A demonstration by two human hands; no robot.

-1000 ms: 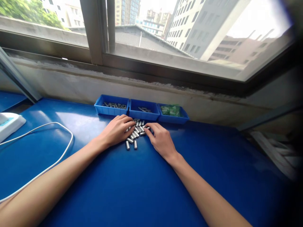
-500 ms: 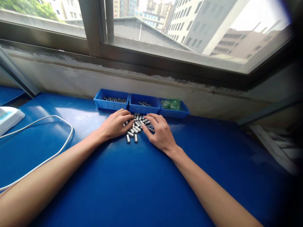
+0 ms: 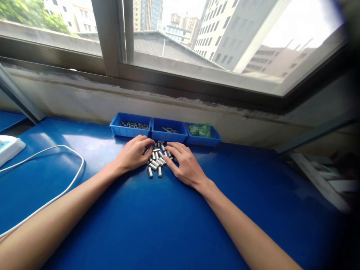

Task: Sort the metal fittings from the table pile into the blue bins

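Several small silver-and-black metal pieces lie in a loose pile on the blue table. At the pile's left side is my left hand, its fingers curled and a dark piece showing between thumb and index finger. My right hand rests over the pile's right side, fingers apart, with the thumb touching pieces; whether it grips one is hidden. Behind the pile stand three blue bins: the left bin holds small metal parts, the middle bin a few longer pieces, the right bin green bags.
A white cable curves over the table's left part to a white device at the left edge. Beyond the bins are a wall and a window frame. Pale boards lie at the far right.
The view has tilted up a little, so everything sits lower. Some pieces between my hands have shifted, and my right hand has moved slightly inward over the pile.
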